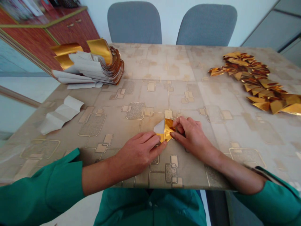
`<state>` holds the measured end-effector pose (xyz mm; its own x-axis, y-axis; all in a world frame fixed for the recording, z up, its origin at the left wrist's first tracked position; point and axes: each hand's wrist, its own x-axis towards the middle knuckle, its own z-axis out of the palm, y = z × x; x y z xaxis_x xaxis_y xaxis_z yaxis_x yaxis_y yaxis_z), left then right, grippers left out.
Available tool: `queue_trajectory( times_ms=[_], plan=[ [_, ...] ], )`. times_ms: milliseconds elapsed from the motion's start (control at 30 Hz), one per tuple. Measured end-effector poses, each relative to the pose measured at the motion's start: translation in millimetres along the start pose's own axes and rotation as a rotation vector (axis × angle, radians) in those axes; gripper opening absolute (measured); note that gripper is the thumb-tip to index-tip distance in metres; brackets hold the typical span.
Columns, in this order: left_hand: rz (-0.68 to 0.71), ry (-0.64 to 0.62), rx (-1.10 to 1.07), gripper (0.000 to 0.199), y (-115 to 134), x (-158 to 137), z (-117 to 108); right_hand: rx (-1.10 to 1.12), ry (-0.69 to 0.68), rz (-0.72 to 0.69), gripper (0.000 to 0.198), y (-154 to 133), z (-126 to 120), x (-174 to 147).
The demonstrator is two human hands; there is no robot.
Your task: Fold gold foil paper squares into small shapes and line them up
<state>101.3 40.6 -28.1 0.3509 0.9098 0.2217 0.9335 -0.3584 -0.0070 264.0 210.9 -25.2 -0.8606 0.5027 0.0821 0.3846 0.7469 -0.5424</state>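
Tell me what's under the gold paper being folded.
The gold paper lies on the patterned table, pinned by left hand and right hand. Anything directly beneath it is covered.

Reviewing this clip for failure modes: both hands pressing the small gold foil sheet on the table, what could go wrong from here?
1. The small gold foil sheet with a white underside is pinned only by fingertips of the left hand and right hand; it could slip on the glossy patterned table, skewing the crease.
2. Its white corner stands lifted and may spring back.
3. The pile of folded gold foil pieces reaches the right edge of view; an elbow could perhaps scatter it.
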Motion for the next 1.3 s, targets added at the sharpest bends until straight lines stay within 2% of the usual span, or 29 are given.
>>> queue_trajectory(
  times_ms=[133,500,733,967,1300],
  plan=[
    [0.004,0.024,-0.024,0.034,0,-1,1,-0.028,0.026,-0.026,0.008,-3,3,0],
    [0.032,0.053,-0.007,0.034,0,1,1,0.008,0.021,-0.048,0.014,-8,7,2],
    [0.032,0.089,-0.007,0.035,1,-1,1,0.122,-0.066,-0.055,0.01,-5,0,6],
    [0.033,0.115,-0.029,0.035,3,-1,2,0.053,-0.059,0.013,0.011,-11,2,6],
    [0.016,0.077,0.02,0.034,2,-2,-1,-0.032,-0.04,0.0,0.013,-14,5,5]
  ],
)
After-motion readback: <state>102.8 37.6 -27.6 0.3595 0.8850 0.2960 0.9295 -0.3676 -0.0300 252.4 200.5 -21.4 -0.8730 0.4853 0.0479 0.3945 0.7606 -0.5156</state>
